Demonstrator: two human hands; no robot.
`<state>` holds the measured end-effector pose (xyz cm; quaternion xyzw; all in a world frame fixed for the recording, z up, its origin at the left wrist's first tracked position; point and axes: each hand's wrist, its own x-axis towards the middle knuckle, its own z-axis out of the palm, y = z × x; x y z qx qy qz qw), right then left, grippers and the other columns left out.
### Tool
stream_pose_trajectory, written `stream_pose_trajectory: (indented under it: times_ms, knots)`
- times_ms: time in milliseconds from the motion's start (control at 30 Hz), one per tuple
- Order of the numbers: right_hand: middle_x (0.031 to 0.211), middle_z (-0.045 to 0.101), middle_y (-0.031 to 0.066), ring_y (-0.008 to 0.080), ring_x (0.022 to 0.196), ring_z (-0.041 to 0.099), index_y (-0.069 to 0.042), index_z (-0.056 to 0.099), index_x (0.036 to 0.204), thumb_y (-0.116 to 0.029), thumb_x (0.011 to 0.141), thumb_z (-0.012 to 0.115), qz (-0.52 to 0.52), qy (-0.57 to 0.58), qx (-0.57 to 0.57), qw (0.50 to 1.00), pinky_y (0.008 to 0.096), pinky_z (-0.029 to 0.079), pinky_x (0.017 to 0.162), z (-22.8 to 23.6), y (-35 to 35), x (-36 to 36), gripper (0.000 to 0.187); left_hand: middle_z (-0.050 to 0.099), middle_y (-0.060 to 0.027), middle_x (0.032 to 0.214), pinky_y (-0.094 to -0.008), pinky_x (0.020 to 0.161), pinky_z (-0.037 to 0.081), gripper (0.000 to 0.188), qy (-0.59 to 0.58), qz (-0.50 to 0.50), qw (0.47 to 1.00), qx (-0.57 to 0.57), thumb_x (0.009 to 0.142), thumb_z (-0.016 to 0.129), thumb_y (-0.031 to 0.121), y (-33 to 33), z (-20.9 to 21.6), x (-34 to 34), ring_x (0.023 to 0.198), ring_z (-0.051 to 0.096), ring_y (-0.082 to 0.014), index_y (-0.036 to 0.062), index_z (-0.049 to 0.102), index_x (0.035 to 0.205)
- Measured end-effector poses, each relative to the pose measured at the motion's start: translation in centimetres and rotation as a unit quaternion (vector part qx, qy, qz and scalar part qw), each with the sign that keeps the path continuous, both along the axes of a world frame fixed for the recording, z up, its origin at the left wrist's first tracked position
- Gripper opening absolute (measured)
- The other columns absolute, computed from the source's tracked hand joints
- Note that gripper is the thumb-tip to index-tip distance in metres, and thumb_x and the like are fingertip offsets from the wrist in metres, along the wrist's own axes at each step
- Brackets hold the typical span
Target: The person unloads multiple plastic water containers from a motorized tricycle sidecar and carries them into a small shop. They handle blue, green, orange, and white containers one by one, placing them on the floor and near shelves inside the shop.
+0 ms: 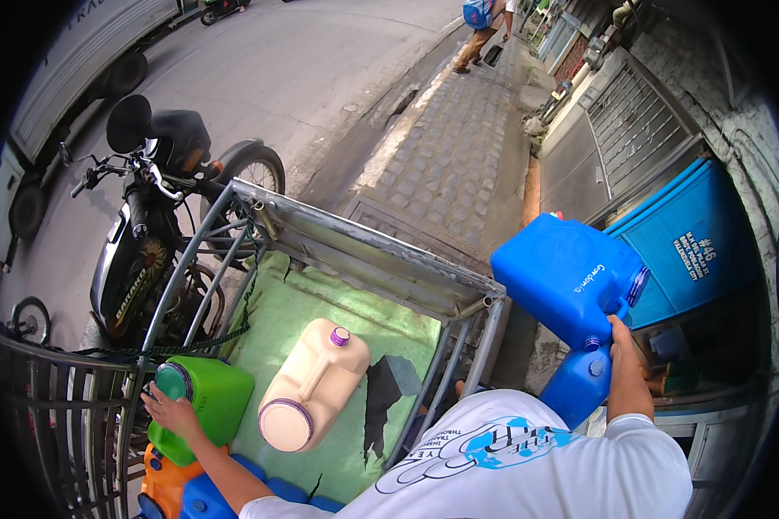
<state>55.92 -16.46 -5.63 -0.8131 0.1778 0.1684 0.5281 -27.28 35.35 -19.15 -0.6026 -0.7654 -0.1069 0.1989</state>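
My left hand (174,413) grips the lid end of a green plastic jug (227,400), its fingers over the round teal lid. That jug rests above an orange jug (166,477) at the cart's near left. My right hand (625,350), partly hidden, closes at the handle of a big blue jug (552,270) raised off to the right. A second, smaller-looking blue jug (575,387) shows just under it, partly behind my arm. A beige jug (312,385) with purple-rimmed caps lies on the cart's torn green floor sheet (389,318).
The metal-railed cart (355,232) adjoins a black motorcycle (143,251) on the left. Beyond it stands a truck (69,95). A stone-paved sidewalk (441,164) runs ahead, where a person with a blue backpack (478,13) walks. Gates and a blue panel (679,246) line the right.
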Motion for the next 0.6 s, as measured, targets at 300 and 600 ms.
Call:
stream_pose_trajectory:
  times_ms: [300, 600]
  knots:
    - [0.087, 0.065, 0.0134, 0.0245, 0.077, 0.061, -0.001, 0.064, 0.095, -0.025, 0.077, 0.065, 0.038, 0.018, -0.051, 0.998, 0.0361, 0.049, 0.073, -4.2, 0.9, 2.0, 0.029, 0.061, -0.0201, 0.117, -0.0458, 0.093, 0.046, 0.050, -0.004, 0.044, 0.949, -0.314, 0.071, 0.067, 0.027, -2.6, -2.0, -12.6, 0.108, 0.058, -0.0365, 0.0066, 0.060, 0.116]
    - [0.099, 0.065, 0.0182, 0.0293, 0.087, 0.062, 0.003, 0.061, 0.108, -0.024, 0.078, 0.066, 0.090, 0.048, -0.080, 0.992, 0.0394, 0.050, 0.081, -8.7, 1.0, 2.3, 0.041, 0.066, -0.0243, 0.092, -0.0503, 0.080, 0.049, 0.052, -0.180, -0.069, 0.948, -0.252, 0.073, 0.072, 0.047, -5.2, 0.2, -3.4, 0.090, 0.063, -0.0426, -0.0004, 0.067, 0.094]
